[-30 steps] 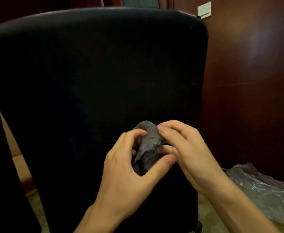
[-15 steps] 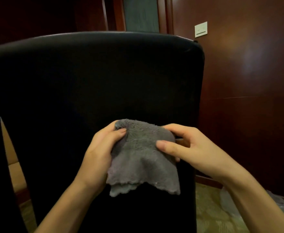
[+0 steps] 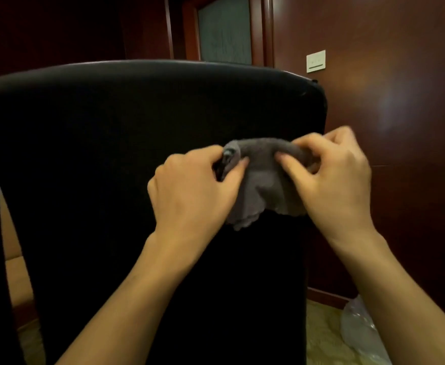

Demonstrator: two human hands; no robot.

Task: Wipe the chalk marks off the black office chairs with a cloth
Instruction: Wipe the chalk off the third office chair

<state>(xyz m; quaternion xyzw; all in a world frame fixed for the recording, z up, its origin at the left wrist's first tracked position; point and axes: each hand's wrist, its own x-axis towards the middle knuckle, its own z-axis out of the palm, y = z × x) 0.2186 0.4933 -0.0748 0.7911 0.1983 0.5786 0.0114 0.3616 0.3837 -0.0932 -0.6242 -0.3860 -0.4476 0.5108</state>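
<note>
A person is standing behind a black office chair (image 3: 110, 154), both bare hands raised in front of its tall backrest and working a gray cloth (image 3: 262, 177). The left hand (image 3: 192, 191) is pinching the cloth's left end, fingers curled around a bunched fold, thumb lying across the fabric. The right hand (image 3: 332, 177) is gripping the opposite end, its fingers curled over the top edge and slightly blurred. The cloth is stretching between the two hands, its scalloped lower edge hanging loose in front of the dark backrest, toward the chair's right side; whether it is touching the upholstery cannot be told. No part of the backrest in view is showing a readable chalk mark in the dim light. Behind the chair, a dark red wood-paneled wall (image 3: 400, 101) is carrying a white switch plate (image 3: 315, 61), beside a door with a frosted glass pane (image 3: 225, 30). A crumpled clear plastic bag (image 3: 358, 327) is lying on the patterned carpet (image 3: 324, 338) at lower right.
</note>
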